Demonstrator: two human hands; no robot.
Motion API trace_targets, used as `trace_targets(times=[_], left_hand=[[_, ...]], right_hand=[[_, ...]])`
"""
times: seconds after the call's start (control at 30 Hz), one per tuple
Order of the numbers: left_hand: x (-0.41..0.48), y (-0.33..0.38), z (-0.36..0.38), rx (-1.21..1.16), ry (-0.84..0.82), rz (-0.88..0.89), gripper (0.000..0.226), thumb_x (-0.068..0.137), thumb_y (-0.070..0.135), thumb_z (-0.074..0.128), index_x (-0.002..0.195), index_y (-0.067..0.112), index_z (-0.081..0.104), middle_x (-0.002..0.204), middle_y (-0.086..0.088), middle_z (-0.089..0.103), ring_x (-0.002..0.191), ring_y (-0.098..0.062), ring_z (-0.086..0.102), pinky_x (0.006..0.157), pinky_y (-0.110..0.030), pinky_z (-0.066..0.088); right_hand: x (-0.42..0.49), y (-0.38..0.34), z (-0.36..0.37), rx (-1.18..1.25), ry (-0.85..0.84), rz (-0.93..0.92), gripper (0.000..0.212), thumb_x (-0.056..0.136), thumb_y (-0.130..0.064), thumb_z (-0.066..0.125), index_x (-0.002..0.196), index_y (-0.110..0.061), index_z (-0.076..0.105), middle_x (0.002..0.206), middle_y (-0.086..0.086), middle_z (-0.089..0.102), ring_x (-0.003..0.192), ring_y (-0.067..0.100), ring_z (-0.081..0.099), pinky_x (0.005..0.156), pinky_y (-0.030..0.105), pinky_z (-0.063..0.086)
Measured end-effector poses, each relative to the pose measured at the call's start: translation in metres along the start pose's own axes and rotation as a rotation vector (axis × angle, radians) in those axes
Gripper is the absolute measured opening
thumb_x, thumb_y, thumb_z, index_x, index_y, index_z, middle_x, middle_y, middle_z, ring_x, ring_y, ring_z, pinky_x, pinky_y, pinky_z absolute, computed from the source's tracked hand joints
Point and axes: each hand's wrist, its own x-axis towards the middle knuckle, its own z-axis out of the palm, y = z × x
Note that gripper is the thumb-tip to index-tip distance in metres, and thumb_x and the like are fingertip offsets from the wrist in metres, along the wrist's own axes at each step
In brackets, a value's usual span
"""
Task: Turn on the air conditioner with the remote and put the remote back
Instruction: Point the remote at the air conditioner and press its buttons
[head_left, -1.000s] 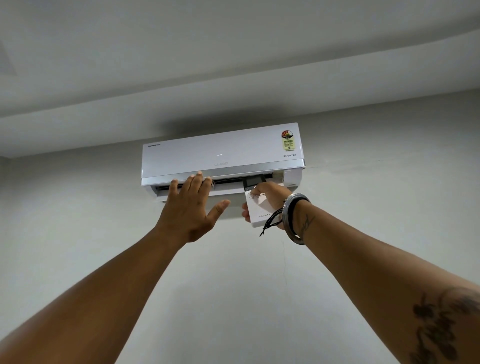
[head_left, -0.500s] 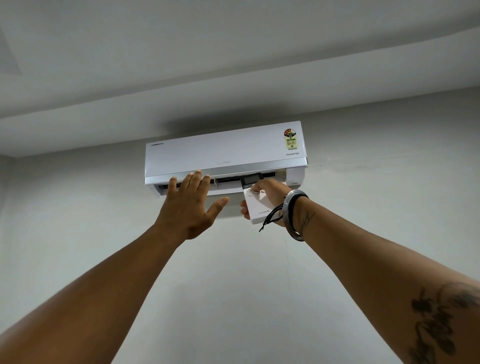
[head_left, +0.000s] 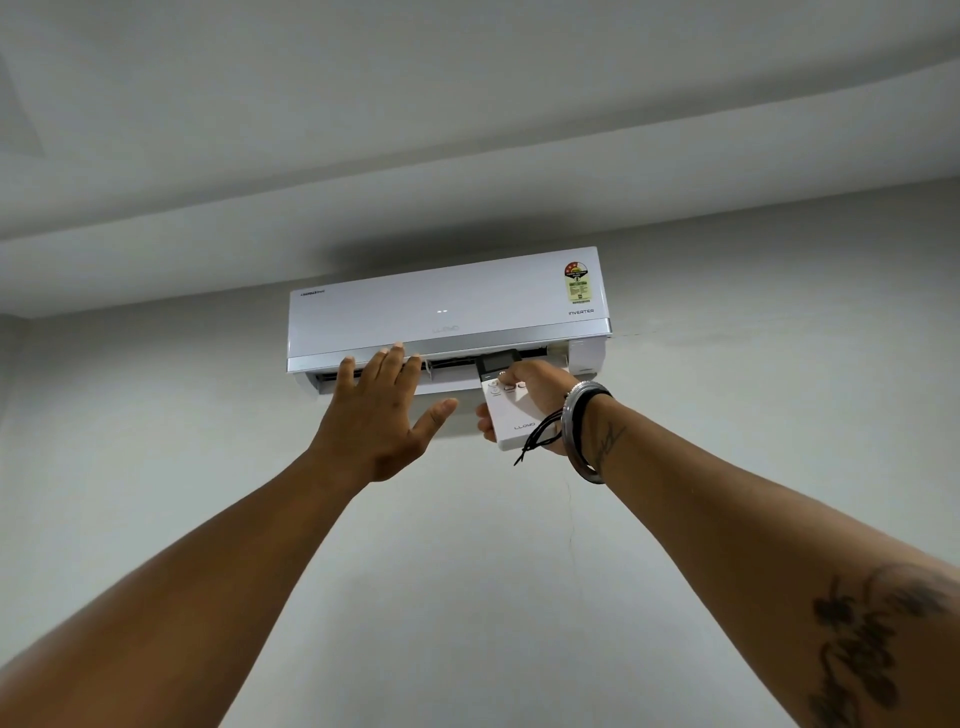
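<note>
A white wall-mounted air conditioner (head_left: 447, 306) hangs high on the wall, just under the ceiling, with two small lights lit on its front panel. My right hand (head_left: 540, 400) holds a white remote (head_left: 511, 415) with a dark screen at its top, pointed up at the unit's vent; my thumb rests on its buttons. My left hand (head_left: 382, 415) is raised with fingers spread, palm toward the vent slot at the unit's lower edge, holding nothing.
Plain grey wall (head_left: 467, 571) below the unit and a stepped ceiling (head_left: 467, 130) above. A metal bangle and black threads (head_left: 576, 431) circle my right wrist.
Two small lights now show on the unit's front panel, which was dark half a second ago. Both hands stay in nearly the same place at the vent.
</note>
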Motion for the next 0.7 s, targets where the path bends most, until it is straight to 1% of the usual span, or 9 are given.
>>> trace_targets(times=[0.1, 0.27, 0.6, 0.7], left_hand=[[0.001, 0.001, -0.004, -0.002, -0.003, -0.010, 0.088, 0.084, 0.073, 0.006, 0.149, 0.017, 0.025, 0.161, -0.010, 0.021, 0.148, -0.026, 0.016, 0.119, -0.053, 0.007], [-0.001, 0.002, -0.008, 0.009, -0.015, -0.006, 0.089, 0.083, 0.073, 0.005, 0.150, 0.017, 0.023, 0.161, -0.010, 0.019, 0.149, -0.025, 0.014, 0.119, -0.053, 0.006], [-0.003, -0.007, -0.012, 0.007, -0.007, -0.038, 0.091, 0.084, 0.074, 0.005, 0.148, 0.013, 0.026, 0.160, -0.010, 0.022, 0.148, -0.025, 0.017, 0.118, -0.053, 0.006], [-0.005, -0.008, -0.010, 0.001, -0.019, -0.046, 0.091, 0.084, 0.074, 0.004, 0.148, 0.013, 0.025, 0.161, -0.010, 0.021, 0.148, -0.024, 0.016, 0.118, -0.052, 0.005]], right_hand=[[-0.002, 0.000, 0.000, 0.013, -0.004, 0.005, 0.017, 0.090, -0.010, 0.043, 0.097, 0.003, 0.051, 0.079, 0.024, 0.065, 0.051, 0.033, 0.066, 0.054, 0.036, 0.056], [-0.004, 0.003, -0.001, 0.024, -0.001, 0.006, 0.018, 0.089, -0.009, 0.044, 0.099, 0.005, 0.051, 0.080, 0.025, 0.065, 0.051, 0.035, 0.066, 0.051, 0.038, 0.058], [-0.003, 0.004, 0.003, 0.037, -0.005, -0.010, 0.020, 0.089, -0.009, 0.043, 0.104, 0.003, 0.049, 0.080, 0.026, 0.065, 0.051, 0.035, 0.066, 0.052, 0.038, 0.057], [-0.004, 0.005, 0.003, 0.046, -0.006, -0.011, 0.019, 0.088, -0.008, 0.043, 0.102, 0.003, 0.050, 0.078, 0.025, 0.065, 0.051, 0.035, 0.066, 0.051, 0.038, 0.057]])
